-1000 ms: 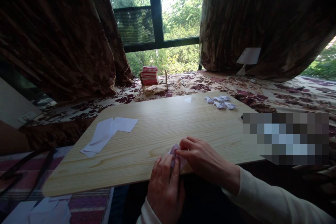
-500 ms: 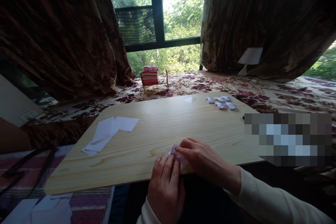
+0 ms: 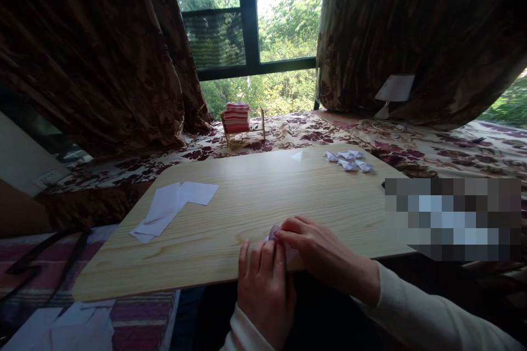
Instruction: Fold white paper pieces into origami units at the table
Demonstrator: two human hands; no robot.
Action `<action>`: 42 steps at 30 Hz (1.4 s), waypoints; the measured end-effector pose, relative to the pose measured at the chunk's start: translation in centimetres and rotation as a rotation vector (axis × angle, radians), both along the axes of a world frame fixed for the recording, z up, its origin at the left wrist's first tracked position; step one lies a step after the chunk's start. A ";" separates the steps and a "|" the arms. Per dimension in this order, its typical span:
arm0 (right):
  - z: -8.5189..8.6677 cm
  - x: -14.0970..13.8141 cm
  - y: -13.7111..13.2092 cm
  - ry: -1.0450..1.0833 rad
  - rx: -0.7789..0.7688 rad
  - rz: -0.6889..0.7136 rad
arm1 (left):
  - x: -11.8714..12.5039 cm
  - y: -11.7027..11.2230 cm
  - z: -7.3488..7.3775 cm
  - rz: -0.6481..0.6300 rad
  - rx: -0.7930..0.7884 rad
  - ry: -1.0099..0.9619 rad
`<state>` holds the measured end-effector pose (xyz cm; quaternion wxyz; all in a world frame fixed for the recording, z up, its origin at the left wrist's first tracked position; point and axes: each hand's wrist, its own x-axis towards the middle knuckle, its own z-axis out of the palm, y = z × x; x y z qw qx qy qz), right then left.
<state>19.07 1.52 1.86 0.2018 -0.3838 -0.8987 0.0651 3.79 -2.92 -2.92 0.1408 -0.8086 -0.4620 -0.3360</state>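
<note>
A small folded piece of white paper lies at the near edge of the wooden table, mostly covered by my fingers. My left hand presses on its left side with bent fingers, the thumb tucked low near the table edge. From the right, my right hand pinches the paper's upper part between thumb and fingers. How the paper is folded under the fingers cannot be made out.
Loose white sheets lie on the table's left side. Several small folded paper pieces sit at the far right corner. More paper rests on striped cloth at lower left. Behind the table stand a lamp and striped folded cloths.
My left hand has shifted slightly to the right, its fingers now bent closer to my right hand over the paper. My right hand keeps its pinch almost unmoved.
</note>
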 end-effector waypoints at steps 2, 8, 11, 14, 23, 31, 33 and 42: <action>0.0 0.2 -0.1 -0.064 0.085 0.004 | 0.0 -0.1 -0.1 0.010 -0.011 -0.005; 0.3 -0.1 -0.6 -0.213 0.243 -0.030 | 0.1 -0.1 -0.3 0.025 -0.012 -0.004; 0.5 -0.3 -0.6 -0.228 0.217 -0.025 | 0.1 -0.1 -0.3 0.026 -0.002 -0.008; 0.7 -0.4 -0.6 -0.247 0.174 -0.025 | 0.1 -0.1 -0.2 0.029 0.005 -0.011; 0.8 0.5 -0.9 -0.269 0.189 -0.050 | 0.1 -0.2 0.0 0.028 -0.015 0.006; 1.9 -0.1 0.6 -0.049 0.116 -0.179 | 0.1 -0.2 -0.2 0.039 -0.003 0.010; 1.3 -0.6 1.2 -0.068 0.068 -0.189 | 0.1 -0.2 -0.2 0.035 -0.014 0.020; 0.3 -1.0 2.0 -0.094 0.067 -0.126 | 0.0 -0.2 -0.1 0.030 -0.049 0.034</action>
